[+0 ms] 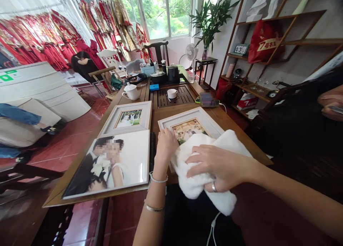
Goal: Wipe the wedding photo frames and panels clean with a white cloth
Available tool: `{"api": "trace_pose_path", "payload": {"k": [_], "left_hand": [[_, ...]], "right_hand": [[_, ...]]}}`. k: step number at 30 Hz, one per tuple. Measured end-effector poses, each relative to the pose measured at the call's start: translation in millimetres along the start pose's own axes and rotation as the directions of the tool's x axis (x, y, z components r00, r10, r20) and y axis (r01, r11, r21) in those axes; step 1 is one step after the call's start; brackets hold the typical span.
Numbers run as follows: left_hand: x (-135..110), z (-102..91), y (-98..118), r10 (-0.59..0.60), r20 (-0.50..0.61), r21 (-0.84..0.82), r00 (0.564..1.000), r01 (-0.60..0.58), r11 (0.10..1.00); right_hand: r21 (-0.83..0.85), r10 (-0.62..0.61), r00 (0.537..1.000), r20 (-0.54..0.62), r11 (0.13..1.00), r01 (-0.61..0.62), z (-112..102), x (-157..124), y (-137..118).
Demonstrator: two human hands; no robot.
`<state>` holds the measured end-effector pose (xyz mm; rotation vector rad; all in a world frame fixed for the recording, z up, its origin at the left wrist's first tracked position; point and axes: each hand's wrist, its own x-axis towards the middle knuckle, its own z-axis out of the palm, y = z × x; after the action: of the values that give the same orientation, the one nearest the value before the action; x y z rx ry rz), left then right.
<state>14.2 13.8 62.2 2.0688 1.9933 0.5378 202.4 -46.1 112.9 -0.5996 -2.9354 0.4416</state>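
Observation:
My right hand [214, 167] presses a fluffy white cloth [203, 189] onto the near part of a white-framed photo [187, 126] lying flat on the wooden table [235, 131]. Its fingers lie spread over the cloth and grip it; a ring shows on one finger. My left hand [165, 146] rests on the left edge of that same frame, fingers curled down against it. The cloth hides the frame's lower half.
A large unframed wedding print [112, 164] and a second white frame [128, 118] lie to the left. Cups [131, 91], a kettle [173, 74] and a tea tray stand farther back. A phone [209, 99] lies at the right edge. Another person's hand shows at far right [331, 105].

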Motion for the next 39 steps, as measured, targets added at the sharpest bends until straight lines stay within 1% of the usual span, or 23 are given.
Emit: {"api": "trace_pose_path", "payload": {"k": [3, 5, 9, 12, 16, 19, 22, 25, 28, 31, 35, 37, 39], "left_hand": [[-4.2, 9.5, -4.7, 0.043, -0.05, 0.002, 0.998, -0.043, 0.999], [-7.0, 13.8, -5.6, 0.061, -0.083, -0.005, 0.995, -0.062, 0.998], [-10.8, 16.3, -1.1, 0.042, -0.067, -0.005, 0.997, -0.042, 0.999], [-11.7, 17.1, 2.6, 0.043, -0.072, -0.016, 0.996, -0.045, 0.999], [-11.5, 20.0, 1.1, 0.043, -0.093, -0.007, 0.995, -0.044, 0.999], [-11.7, 22.0, -3.5, 0.059, -0.092, 0.014, 0.994, -0.057, 0.998], [-12.2, 24.5, -8.6, 0.097, -0.11, 0.023, 0.989, -0.095, 0.995], [-12.0, 28.0, -12.7, 0.105, -0.133, 0.032, 0.986, -0.102, 0.994], [-11.0, 31.2, -15.7, 0.12, -0.151, 0.026, 0.981, -0.117, 0.993], [-9.9, 32.4, -18.0, 0.132, -0.157, 0.029, 0.979, -0.129, 0.991], [-9.1, 31.0, -20.6, 0.14, -0.145, 0.048, 0.979, -0.134, 0.99], [-9.1, 30.3, -21.8, 0.14, -0.133, 0.048, 0.981, -0.135, 0.99], [-9.1, 30.3, -22.9, 0.144, -0.134, 0.042, 0.98, -0.14, 0.989]], "right_hand": [[-0.042, 0.11, 0.993, -0.034, 0.993, -0.111, -2.4, -18.9, 6.9], [-0.074, 0.201, 0.977, -0.074, 0.976, -0.206, -5.7, -32.2, 17.5], [-0.152, 0.349, 0.919, -0.184, 0.914, -0.377, -11.0, -54.2, 47.1], [-0.241, 0.406, 0.871, -0.275, 0.848, -0.472, -11.0, -58.9, 72.0], [-0.312, 0.432, 0.83, -0.353, 0.782, -0.54, -8.0, -45.1, 107.4], [-0.313, 0.469, 0.783, -0.409, 0.734, -0.603, -7.3, -24.8, 134.1], [-0.298, 0.516, 0.738, -0.435, 0.691, -0.659, -10.8, -2.0, 157.3], [-0.258, 0.563, 0.695, -0.446, 0.663, -0.703, -16.7, 17.5, 174.1], [-0.191, 0.602, 0.662, -0.447, 0.658, -0.728, -20.4, 27.1, 183.3], [-0.14, 0.619, 0.665, -0.417, 0.679, -0.72, -20.4, 25.1, 184.8], [-0.146, 0.62, 0.692, -0.37, 0.697, -0.702, -19.5, 13.8, 176.8], [-0.17, 0.6, 0.722, -0.344, 0.716, -0.677, -19.2, 7.8, 168.4], [-0.197, 0.56, 0.768, -0.31, 0.753, -0.628, -17.8, 1.3, 155.9]]}}
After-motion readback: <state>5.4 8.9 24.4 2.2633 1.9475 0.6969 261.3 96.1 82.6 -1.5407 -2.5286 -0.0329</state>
